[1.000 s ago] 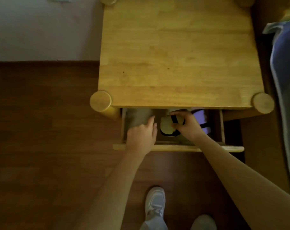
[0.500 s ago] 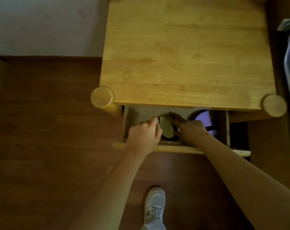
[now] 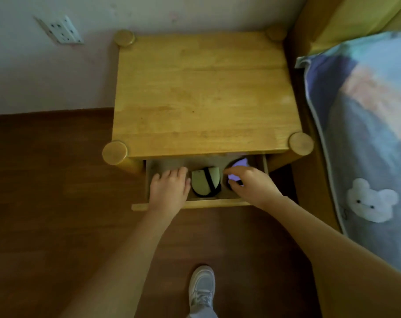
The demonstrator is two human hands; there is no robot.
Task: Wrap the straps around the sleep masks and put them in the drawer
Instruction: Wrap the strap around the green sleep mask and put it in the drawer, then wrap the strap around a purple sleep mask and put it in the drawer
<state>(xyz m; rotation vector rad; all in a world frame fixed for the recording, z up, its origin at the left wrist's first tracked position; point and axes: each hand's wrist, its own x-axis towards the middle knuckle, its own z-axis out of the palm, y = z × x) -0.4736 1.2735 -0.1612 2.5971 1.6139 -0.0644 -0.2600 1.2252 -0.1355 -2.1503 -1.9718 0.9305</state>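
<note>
The drawer [image 3: 208,203] of a wooden nightstand [image 3: 204,97] stands pulled open. In its middle lies a pale green sleep mask [image 3: 205,181], folded, with a black strap wound across it. To its right a purple sleep mask [image 3: 237,167] lies partly under my right hand [image 3: 250,182], whose fingers are spread over it; whether they grip it I cannot tell. My left hand [image 3: 169,187] rests inside the drawer just left of the green mask, fingers relaxed, holding nothing.
A bed with a blue bear-print cover [image 3: 366,134] stands close on the right. The wall with a power socket [image 3: 59,31] is behind the nightstand. My shoe [image 3: 201,288] is on the dark wood floor below the drawer.
Both hands have come off the green mask, which now lies free. My right hand moved right onto the purple mask, my left hand drew left. The camera has tilted back.
</note>
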